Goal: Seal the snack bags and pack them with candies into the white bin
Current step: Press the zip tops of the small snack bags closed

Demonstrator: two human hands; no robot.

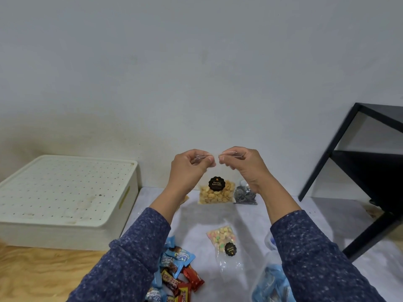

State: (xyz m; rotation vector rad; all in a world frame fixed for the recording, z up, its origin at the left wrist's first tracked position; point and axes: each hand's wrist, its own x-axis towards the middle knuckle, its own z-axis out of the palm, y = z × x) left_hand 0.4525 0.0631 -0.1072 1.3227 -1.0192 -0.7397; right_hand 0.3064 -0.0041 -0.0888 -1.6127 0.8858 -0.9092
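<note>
Grey surface, 12 o'clock: left hand, right hand grip pinching nut bag zip; uneven pressing risks gaps, spillage.

A clear, glossy plastic snack bag is seen above a pale, matt desk. Left of the desk, a white bin of matt perforated plastic is set on wood-grained floor. Shiny foil-like candies lie on the desk; sleeves are speckled knit cloth.
</note>
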